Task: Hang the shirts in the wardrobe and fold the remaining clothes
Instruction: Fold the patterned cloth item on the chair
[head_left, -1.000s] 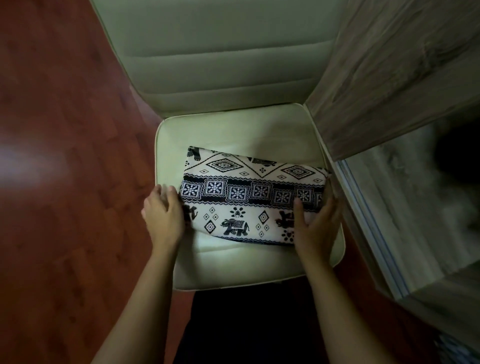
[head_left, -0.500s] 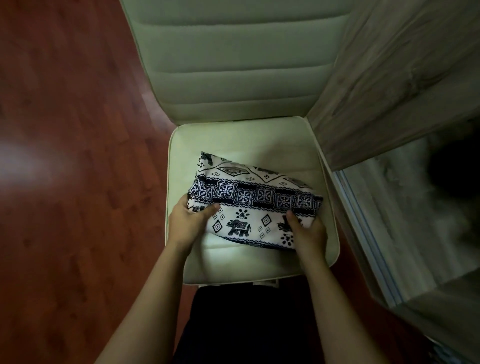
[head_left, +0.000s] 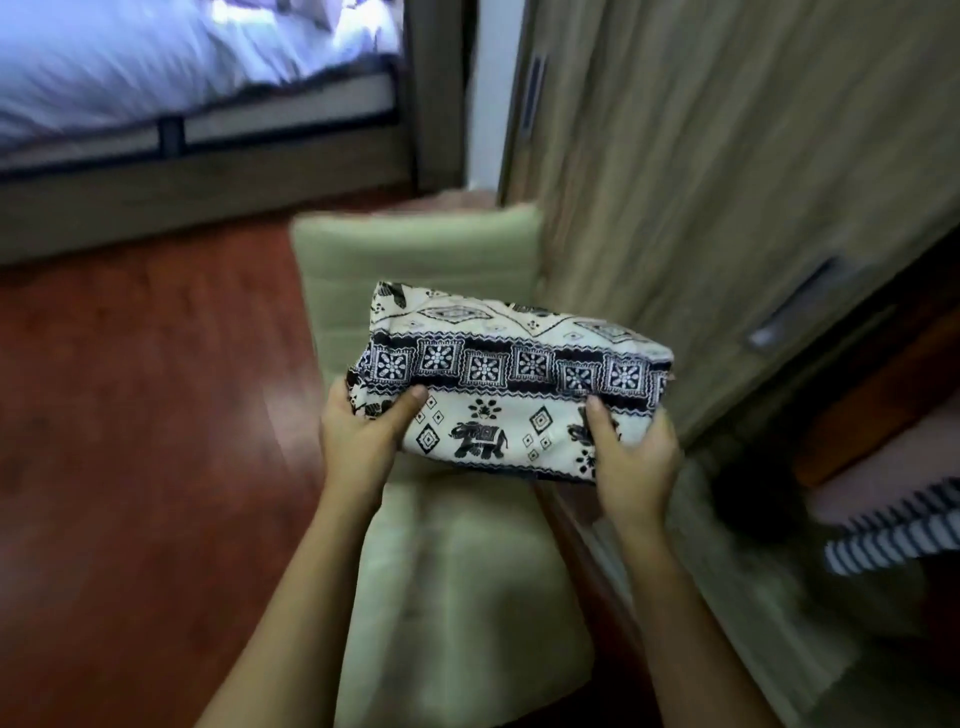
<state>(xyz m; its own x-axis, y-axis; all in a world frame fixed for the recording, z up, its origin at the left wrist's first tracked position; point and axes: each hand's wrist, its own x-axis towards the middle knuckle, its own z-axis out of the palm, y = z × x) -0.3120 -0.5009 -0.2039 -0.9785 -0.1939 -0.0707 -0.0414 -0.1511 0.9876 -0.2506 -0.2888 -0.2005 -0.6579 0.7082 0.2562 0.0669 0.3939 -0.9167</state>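
- The folded cloth, cream with dark bands, flower squares and elephants, was held up in the air between both hands, clear of the chair seat below them.
- The left hand was clamped on the cloth's left end, thumb on top, fingers hidden underneath.
- The right hand gripped the near right corner the same way, thumb pressed on the print.
- The chair's padded back stood just beyond the hands, behind the cloth.
- To the right of the hands ran the wardrobe door with a metal handle.
- Lower right of the hands, the open wardrobe compartment held a striped black-and-white garment; what else lay there was too blurred to tell.
- Far beyond the left hand stood a bed with pale bedding, on a red-brown floor.
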